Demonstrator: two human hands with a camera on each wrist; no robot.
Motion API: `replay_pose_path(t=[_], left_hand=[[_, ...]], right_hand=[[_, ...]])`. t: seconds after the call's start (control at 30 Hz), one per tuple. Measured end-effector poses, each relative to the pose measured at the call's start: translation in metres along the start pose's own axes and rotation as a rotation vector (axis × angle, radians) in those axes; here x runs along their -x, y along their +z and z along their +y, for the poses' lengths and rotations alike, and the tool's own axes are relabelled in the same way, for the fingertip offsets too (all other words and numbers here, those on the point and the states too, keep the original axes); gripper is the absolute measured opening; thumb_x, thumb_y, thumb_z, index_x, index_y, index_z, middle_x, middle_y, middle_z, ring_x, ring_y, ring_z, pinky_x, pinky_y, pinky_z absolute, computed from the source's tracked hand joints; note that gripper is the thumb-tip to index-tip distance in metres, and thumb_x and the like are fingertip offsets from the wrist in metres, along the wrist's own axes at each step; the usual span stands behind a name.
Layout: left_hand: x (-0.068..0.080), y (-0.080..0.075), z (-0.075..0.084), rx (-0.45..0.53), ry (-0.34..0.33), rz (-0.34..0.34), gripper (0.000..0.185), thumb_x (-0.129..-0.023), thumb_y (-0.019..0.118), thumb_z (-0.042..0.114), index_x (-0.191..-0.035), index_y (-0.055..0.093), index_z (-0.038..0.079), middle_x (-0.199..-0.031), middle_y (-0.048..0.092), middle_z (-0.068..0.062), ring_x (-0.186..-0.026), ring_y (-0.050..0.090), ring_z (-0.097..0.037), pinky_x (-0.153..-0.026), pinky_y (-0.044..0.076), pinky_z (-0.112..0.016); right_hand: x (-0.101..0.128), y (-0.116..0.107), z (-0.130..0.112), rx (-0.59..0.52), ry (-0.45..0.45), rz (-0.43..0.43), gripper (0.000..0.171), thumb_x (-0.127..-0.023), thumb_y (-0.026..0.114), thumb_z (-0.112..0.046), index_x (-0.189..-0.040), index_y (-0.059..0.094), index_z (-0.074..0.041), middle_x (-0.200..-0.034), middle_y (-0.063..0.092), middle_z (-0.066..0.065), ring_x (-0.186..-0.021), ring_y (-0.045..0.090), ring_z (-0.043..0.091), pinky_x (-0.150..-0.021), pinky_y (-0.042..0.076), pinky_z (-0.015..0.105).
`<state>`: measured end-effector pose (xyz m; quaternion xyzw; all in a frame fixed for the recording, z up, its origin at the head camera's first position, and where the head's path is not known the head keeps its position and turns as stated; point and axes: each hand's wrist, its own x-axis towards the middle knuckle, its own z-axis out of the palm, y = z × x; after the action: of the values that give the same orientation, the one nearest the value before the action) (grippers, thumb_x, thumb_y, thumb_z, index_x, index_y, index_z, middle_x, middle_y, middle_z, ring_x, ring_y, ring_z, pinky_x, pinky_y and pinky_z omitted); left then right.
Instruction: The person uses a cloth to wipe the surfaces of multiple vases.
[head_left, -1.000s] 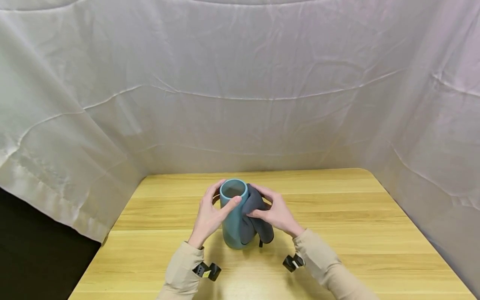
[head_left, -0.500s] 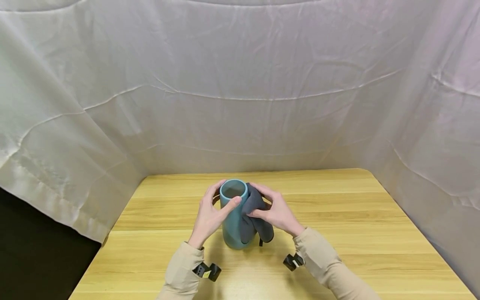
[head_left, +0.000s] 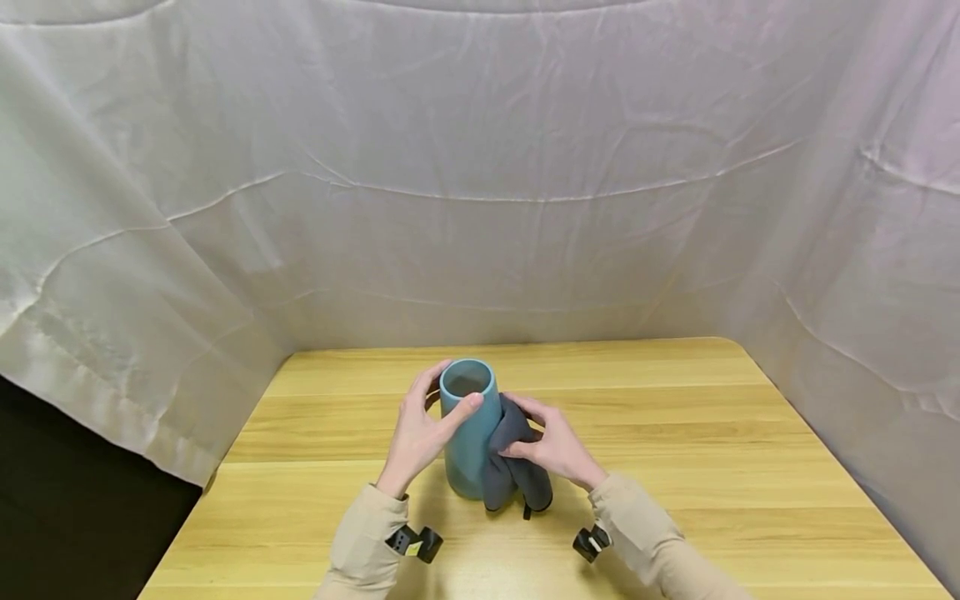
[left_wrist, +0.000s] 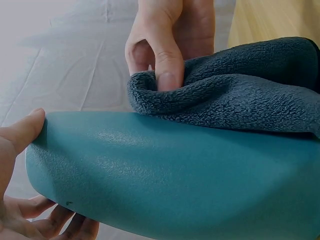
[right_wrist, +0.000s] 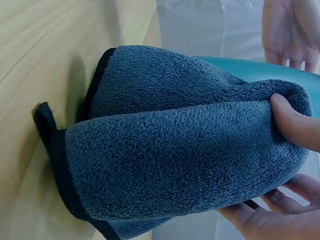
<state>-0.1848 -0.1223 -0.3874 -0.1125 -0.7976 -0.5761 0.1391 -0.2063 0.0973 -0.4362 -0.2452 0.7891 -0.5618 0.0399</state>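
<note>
Vase (head_left: 468, 433) upright mid-bench (head_left: 675, 433), both hands on it.
Left hand (head_left: 420, 433) curled round the vase near the rim, thumb on front. Right hand (head_left: 551, 446) clamped on a grey cloth (head_left: 513, 467), pressing it against the vase's right side, low down.

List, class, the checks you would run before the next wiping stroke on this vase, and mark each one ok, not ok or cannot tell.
1. Teal vase upright on the wooden table: ok.
2. Left hand steadies the vase near its rim, thumb on the near side, fingers round the far side: ok.
3. Right hand grips the grey cloth, thumb pinching a fold: ok.
4. Cloth touching the vase wall: ok, pressed against its right side.
5. Cloth's lower end free of the table: not ok, it hangs down to the tabletop.
6. Vase interior clean: cannot tell.
</note>
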Motion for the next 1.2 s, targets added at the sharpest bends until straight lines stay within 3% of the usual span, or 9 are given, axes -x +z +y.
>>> replay_pose_path(t=[0.17,0.37,0.57,0.83,1.2], left_hand=[[0.000,0.001,0.001,0.003,-0.009,-0.002,0.066,-0.087,0.079,0.026,-0.145,0.051,0.009,-0.137,0.059,-0.010,-0.129,0.056,-0.029,-0.114,0.044,-0.050],[0.000,0.000,-0.001,0.003,0.011,0.002,0.065,-0.088,0.078,0.027,-0.145,0.051,0.011,-0.138,0.059,-0.012,-0.128,0.057,-0.031,-0.112,0.045,-0.053],[0.000,-0.001,-0.002,0.008,0.010,-0.003,0.064,-0.089,0.077,0.025,-0.145,0.051,0.009,-0.138,0.059,-0.013,-0.127,0.057,-0.031,-0.112,0.045,-0.054],[0.000,-0.001,-0.001,-0.002,0.013,0.001,0.066,-0.088,0.078,0.026,-0.145,0.051,0.008,-0.137,0.059,-0.012,-0.126,0.058,-0.031,-0.112,0.045,-0.053],[0.000,0.000,0.000,0.005,-0.008,0.001,0.064,-0.087,0.079,0.028,-0.143,0.053,0.014,-0.137,0.059,-0.008,-0.128,0.056,-0.027,-0.113,0.045,-0.050]], right_hand=[[-0.003,-0.002,-0.010,-0.026,0.002,0.019,0.073,-0.084,0.078,-0.006,-0.150,0.047,-0.009,-0.152,0.049,0.019,-0.137,0.051,0.043,-0.101,0.057,0.042],[-0.011,-0.007,-0.036,-0.070,-0.078,0.046,0.074,-0.084,0.078,-0.003,-0.150,0.047,-0.008,-0.153,0.048,0.019,-0.136,0.051,0.042,-0.104,0.055,0.047],[-0.017,-0.012,-0.050,-0.034,-0.132,0.065,0.074,-0.083,0.079,-0.003,-0.149,0.048,-0.008,-0.149,0.052,0.019,-0.135,0.053,0.042,-0.101,0.056,0.048],[-0.016,-0.011,-0.044,-0.029,-0.136,0.057,0.074,-0.083,0.079,-0.003,-0.150,0.047,-0.008,-0.149,0.052,0.020,-0.136,0.051,0.043,-0.101,0.057,0.047],[-0.007,-0.006,-0.016,-0.024,-0.033,0.006,0.074,-0.083,0.080,-0.006,-0.150,0.048,-0.009,-0.152,0.049,0.018,-0.139,0.048,0.043,-0.102,0.056,0.046]])
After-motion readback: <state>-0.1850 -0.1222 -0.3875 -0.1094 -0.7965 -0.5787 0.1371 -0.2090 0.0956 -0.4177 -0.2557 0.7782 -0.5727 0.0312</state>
